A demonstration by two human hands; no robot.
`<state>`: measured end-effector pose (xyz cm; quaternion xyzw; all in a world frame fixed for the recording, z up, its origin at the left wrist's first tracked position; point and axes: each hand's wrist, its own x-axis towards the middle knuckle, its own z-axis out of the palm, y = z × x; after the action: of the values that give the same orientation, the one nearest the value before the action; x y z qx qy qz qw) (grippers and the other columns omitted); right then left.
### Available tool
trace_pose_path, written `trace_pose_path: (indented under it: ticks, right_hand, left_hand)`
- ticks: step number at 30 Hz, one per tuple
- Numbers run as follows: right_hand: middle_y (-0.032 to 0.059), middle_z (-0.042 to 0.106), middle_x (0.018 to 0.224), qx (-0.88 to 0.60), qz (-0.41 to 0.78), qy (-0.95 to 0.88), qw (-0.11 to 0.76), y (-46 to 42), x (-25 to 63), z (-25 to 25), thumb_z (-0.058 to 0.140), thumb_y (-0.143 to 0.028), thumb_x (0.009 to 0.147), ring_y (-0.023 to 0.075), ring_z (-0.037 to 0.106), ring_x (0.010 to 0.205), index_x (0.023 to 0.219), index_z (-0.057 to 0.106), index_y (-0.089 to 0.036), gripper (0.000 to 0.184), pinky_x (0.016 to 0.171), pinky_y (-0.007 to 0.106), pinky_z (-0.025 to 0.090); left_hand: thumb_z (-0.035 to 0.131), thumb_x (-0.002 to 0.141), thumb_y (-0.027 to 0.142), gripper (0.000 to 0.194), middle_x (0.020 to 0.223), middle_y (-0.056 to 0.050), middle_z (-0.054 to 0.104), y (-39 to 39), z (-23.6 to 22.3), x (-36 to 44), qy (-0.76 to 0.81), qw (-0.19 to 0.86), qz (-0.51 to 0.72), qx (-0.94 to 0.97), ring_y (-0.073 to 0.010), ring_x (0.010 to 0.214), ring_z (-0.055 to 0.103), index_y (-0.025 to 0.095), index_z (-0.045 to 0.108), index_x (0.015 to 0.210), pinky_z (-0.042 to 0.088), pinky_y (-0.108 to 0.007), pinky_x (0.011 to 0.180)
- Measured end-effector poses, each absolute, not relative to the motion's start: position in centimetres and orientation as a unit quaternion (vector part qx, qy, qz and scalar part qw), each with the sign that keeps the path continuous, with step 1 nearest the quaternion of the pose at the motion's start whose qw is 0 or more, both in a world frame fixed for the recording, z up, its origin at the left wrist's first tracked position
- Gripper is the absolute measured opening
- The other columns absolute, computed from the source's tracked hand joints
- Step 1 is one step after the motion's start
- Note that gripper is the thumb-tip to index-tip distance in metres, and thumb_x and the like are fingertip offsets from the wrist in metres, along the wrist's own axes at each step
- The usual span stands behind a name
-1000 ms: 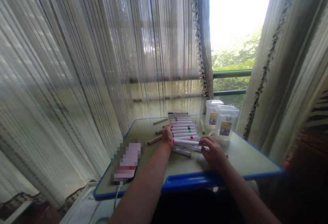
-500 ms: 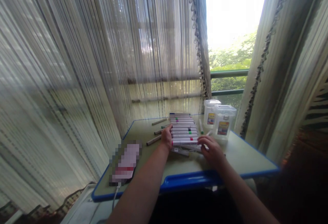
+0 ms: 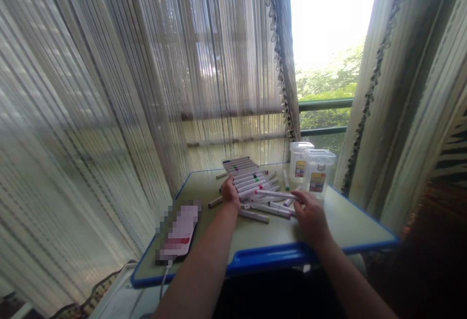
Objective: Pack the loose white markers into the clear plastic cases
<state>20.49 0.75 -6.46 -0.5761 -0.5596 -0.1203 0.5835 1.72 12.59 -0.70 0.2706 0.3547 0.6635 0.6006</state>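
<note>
A row of white-barrelled markers (image 3: 251, 183) with coloured bands lies tilted above the table, stacked side by side. My left hand (image 3: 230, 195) is closed around the left ends of this row; whether a holder sits under it I cannot tell. Between the fingertips of my right hand (image 3: 311, 216) is the end of a single marker (image 3: 276, 194), which points left toward the near end of the row. Several loose markers (image 3: 272, 210) lie crossed over each other beneath and beside both hands.
Two clear plastic boxes with lids (image 3: 321, 170) stand at the back right of the table (image 3: 350, 221), which has a blue rim. A blurred-out phone (image 3: 180, 231) with a white cable lies at the left. Sheer curtains (image 3: 219, 66) hang behind.
The row of markers has tilted and shifted left with my left hand, uncovering loose markers. My right hand has moved slightly right, and a marker in it now stands apart from the row.
</note>
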Motion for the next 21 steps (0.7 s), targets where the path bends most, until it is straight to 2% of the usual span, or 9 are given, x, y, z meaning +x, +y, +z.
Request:
trace_pose_path:
  ticks: [6, 14, 21]
  right_hand:
    - [0.0133, 0.069, 0.087, -0.658, -0.088, -0.511, 0.546, 1.0, 20.8, -6.8, 0.043, -0.026, 0.079, 0.0269, 0.062, 0.081, 0.093, 0.069, -0.014, 0.032, 0.075, 0.04, 0.048]
    - [0.0152, 0.07, 0.092, -0.717, -0.067, -0.518, 0.461, 0.3, 20.2, -5.9, 0.041, -0.025, 0.082, 0.027, 0.059, 0.09, 0.103, 0.069, -0.007, 0.039, 0.082, 0.036, 0.043]
    - [0.0123, 0.071, 0.09, -0.742, -0.084, -0.556, 0.366, 0.5, 20.1, -6.1, 0.044, -0.03, 0.088, 0.0284, 0.057, 0.091, 0.098, 0.071, -0.013, 0.034, 0.087, 0.038, 0.039]
  left_hand:
    - [0.05, 0.082, 0.025, 0.021, 0.072, -0.003, 0.07, 13.3, -0.6, 1.2, 0.343, 0.565, 0.708, 0.249, -0.0172, 0.075, 0.068, 0.018, 0.063, 0.068, 0.054, -0.03, 0.079]
    - [0.048, 0.083, 0.023, 0.022, 0.068, -0.005, 0.068, 12.8, 0.3, 0.9, 0.343, 0.563, 0.721, 0.213, -0.0185, 0.073, 0.069, 0.013, 0.067, 0.079, 0.054, -0.032, 0.078]
    - [0.045, 0.086, 0.024, 0.025, 0.065, -0.004, 0.067, 12.3, 0.9, 0.7, 0.344, 0.607, 0.688, 0.199, -0.0186, 0.069, 0.069, 0.013, 0.067, 0.082, 0.055, -0.031, 0.071]
